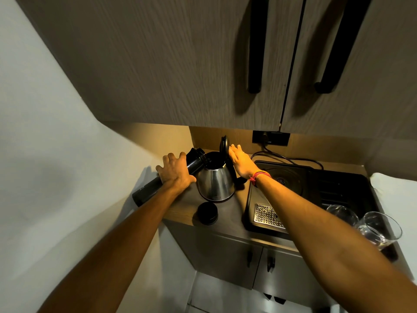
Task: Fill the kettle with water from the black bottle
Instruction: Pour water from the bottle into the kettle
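**Bottle tipped at the kettle mouth**

Wood-grain cupboards fill the top of the frame, and below them a narrow brown desk [187, 211] runs along a lit back wall, with a dark sink [316, 188] set into it at centre right and two glasses [361, 222] at its near corner.

At frame centre the steel kettle [215, 184] stands upright on the desk, its lid [224, 144] hinged up and back so the mouth is open. The black bottle [196, 164] lies on a slant across the kettle's left side: its long axis runs from lower left up to the upper right, base low and out over the desk edge, open neck at the kettle's rim. Whether water is running cannot be seen. The bottle's cap [207, 213] sits on the desk just in front of the kettle.

The left hand [177, 171] is wrapped around the bottle's middle, gripping it from above with a straight arm. The right hand [240, 160] is flat and loose, fingers extended beside the raised lid, touching or nearly touching it; it grips nothing. Judging by this, the pour turns on the left wrist, lifting the base higher while the neck stays over the opening.
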{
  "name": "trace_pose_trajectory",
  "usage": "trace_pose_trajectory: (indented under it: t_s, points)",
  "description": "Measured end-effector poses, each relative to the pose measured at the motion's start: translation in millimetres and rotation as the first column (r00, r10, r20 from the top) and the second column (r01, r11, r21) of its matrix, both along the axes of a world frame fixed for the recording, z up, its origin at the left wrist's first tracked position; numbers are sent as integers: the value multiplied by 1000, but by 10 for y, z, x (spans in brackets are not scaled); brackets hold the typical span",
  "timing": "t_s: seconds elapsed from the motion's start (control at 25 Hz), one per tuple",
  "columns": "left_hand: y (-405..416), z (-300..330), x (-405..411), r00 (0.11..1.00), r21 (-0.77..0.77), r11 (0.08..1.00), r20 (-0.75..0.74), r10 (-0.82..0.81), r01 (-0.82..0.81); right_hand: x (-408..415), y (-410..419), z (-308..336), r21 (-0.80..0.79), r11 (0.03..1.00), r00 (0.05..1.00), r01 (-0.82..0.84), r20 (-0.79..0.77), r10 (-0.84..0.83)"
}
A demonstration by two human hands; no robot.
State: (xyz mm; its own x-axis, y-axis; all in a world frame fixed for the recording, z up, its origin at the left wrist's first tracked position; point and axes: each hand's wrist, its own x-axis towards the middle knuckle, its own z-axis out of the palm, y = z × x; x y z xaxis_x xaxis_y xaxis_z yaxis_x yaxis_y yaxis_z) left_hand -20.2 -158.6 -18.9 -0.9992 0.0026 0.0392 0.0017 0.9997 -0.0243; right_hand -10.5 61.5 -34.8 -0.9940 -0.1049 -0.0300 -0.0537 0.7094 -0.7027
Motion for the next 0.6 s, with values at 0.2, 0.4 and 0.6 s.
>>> trace_pose_trajectory:
  t_s: [0.2, 0.4, 0.6]
  points:
    - [18, 45, 29, 1000, -20, 1000, 2, 1, 0, -10, 8, -11, 3, 1000, 1000, 11, 6, -11]
    - [39, 82, 41, 1000, -24, 1000, 2, 0, 0, 3, -4, 12, -3, 1000, 1000, 23, 18, -23]
    - [58, 99, 40, 1000, -53, 999, -24, -7, 5, 15, 4, 37, -39, 999, 999, 34, 36, -33]
